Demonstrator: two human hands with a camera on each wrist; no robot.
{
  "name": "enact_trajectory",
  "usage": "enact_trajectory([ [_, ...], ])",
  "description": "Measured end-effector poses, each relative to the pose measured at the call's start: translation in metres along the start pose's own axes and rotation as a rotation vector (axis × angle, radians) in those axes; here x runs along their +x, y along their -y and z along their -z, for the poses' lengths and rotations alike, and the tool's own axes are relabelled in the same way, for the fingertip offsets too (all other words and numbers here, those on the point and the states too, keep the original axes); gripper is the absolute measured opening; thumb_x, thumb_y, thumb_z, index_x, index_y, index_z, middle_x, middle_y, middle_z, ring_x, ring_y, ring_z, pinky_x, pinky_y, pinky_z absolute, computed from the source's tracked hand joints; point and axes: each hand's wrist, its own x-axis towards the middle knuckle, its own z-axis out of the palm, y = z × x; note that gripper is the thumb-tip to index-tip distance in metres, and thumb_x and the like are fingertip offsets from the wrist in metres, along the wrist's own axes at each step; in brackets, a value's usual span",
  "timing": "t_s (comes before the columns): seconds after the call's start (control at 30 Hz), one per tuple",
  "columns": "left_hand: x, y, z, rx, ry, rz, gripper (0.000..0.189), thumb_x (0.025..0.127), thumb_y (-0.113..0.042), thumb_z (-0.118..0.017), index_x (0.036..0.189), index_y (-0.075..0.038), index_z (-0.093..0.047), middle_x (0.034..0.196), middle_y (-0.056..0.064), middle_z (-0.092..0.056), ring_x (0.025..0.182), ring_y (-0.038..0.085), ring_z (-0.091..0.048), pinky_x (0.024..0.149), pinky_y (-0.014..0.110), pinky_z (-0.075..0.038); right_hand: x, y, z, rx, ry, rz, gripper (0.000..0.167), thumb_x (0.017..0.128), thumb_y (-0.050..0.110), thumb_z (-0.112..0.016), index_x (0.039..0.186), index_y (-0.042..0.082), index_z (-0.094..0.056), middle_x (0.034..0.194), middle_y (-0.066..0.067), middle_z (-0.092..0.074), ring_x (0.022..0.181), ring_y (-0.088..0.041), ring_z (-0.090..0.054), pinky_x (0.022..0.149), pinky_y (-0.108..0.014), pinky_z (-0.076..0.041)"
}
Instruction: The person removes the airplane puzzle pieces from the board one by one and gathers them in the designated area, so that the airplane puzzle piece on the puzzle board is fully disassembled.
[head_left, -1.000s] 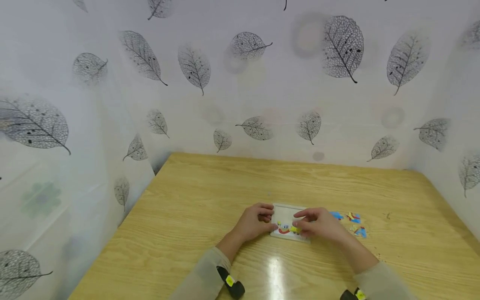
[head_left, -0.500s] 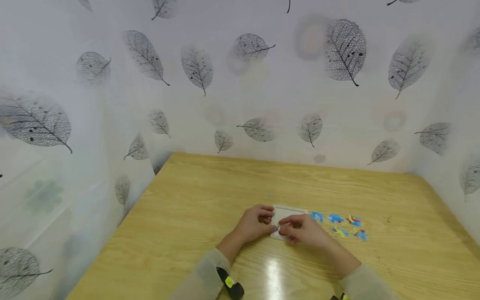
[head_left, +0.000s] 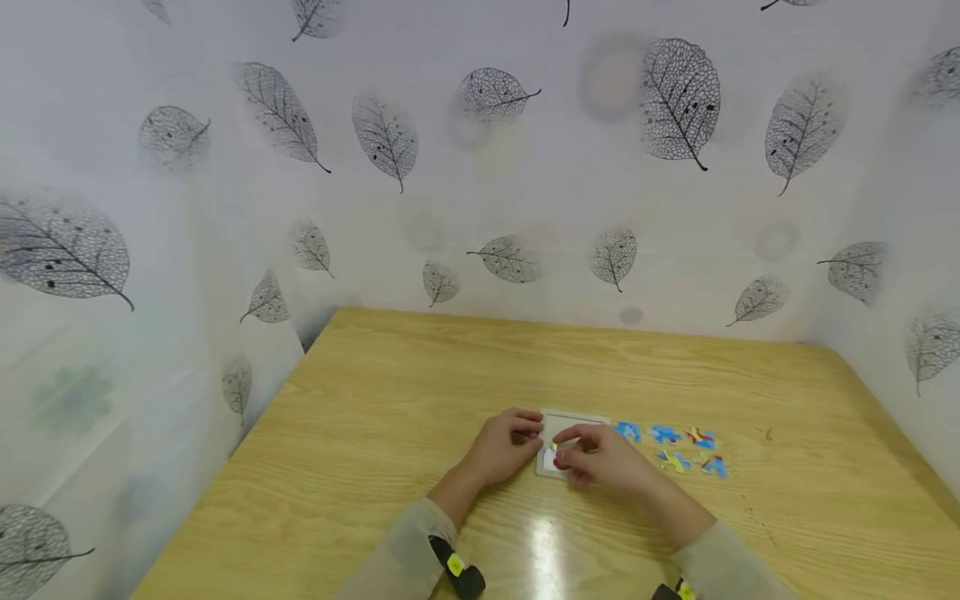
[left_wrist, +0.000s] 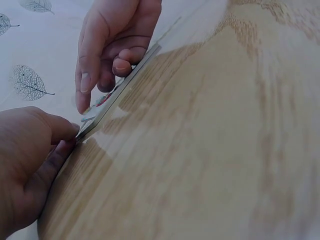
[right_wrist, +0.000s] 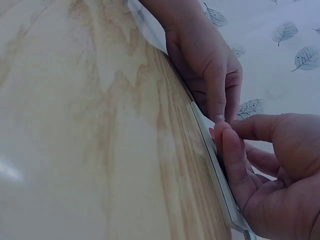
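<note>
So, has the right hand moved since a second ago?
Yes: judged against the white frame in the head view, the right hand has moved left across it, closer to the left hand.

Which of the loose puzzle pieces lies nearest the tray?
The blue piece at the left end of the far row, beside the tray. The other four all lie farther right.
</note>
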Motion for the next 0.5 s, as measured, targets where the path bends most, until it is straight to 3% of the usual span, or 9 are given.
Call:
enact_trajectory([
  [0.17, 0.0008, 0.0012, -0.0011, -0.036, 0.009, 0.021, 0.025, 0.090, -0.010, -0.073, 0.112, 0.002, -0.072, 0.129, 0.008, -0.065, 0.098, 0.017, -0.068, 0.084, 0.018, -0.054, -0.0010, -0.0013, 0.0029, 0.065, -0.028, -0.027, 0.037, 0.098, 0.016, -0.064, 0.124, -0.008, -0.057, 0.092, -0.011, -0.071, 0.072, -0.017, -0.069, 0.065, -0.030, -0.060],
  [0.37, 0.0007, 0.0006, -0.0001, -0.062, 0.016, 0.034, 0.028, 0.088, -0.008, -0.076, 0.113, 0.003, -0.072, 0.128, 0.010, -0.064, 0.097, 0.017, -0.068, 0.082, 0.015, -0.054, -0.0041, 0.0031, 0.0003, -0.025, -0.143, -0.021, 0.030, 0.092, 0.021, -0.073, 0.109, -0.002, -0.062, 0.093, -0.009, -0.068, 0.077, -0.018, -0.069, 0.066, -0.029, -0.058],
  [0.5, 0.0004, 0.0002, 0.0006, -0.064, 0.023, 0.046, 0.028, 0.088, -0.010, -0.076, 0.114, 0.002, -0.072, 0.129, 0.009, -0.064, 0.098, 0.016, -0.068, 0.083, 0.016, -0.054, -0.0067, 0.0052, 0.0032, -0.053, -0.152, -0.010, 0.030, 0.091, 0.023, -0.074, 0.102, -0.002, -0.062, 0.095, -0.009, -0.069, 0.083, -0.017, -0.068, 0.070, -0.030, -0.059],
])
